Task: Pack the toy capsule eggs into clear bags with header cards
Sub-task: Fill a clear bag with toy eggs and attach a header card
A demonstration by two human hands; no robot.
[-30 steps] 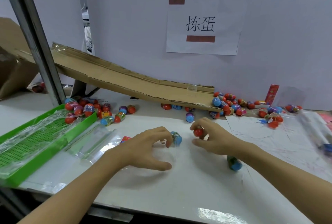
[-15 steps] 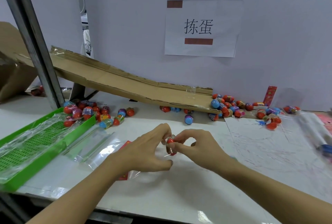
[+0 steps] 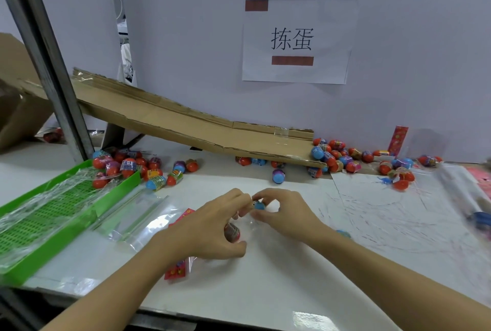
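My left hand (image 3: 210, 229) holds a clear bag (image 3: 247, 224) open at its mouth; a red capsule egg (image 3: 232, 231) lies inside it under my fingers. The bag's red header card (image 3: 176, 271) sticks out below my left wrist. My right hand (image 3: 285, 212) pinches a blue capsule egg (image 3: 259, 205) right at the bag's mouth, touching my left fingertips. Another blue egg (image 3: 344, 233) peeks out behind my right forearm.
A cardboard ramp (image 3: 172, 120) slopes down to a pile of loose eggs (image 3: 342, 158) at the back right. More eggs (image 3: 127, 167) lie by the green tray (image 3: 53, 213) at left. Empty clear bags (image 3: 127, 219) lie beside the tray. A roll of plastic (image 3: 465, 192) lies at far right.
The red egg my right hand pinched now lies inside the bag. My right hand now pinches a blue egg at the bag's mouth. My left hand still holds the bag.
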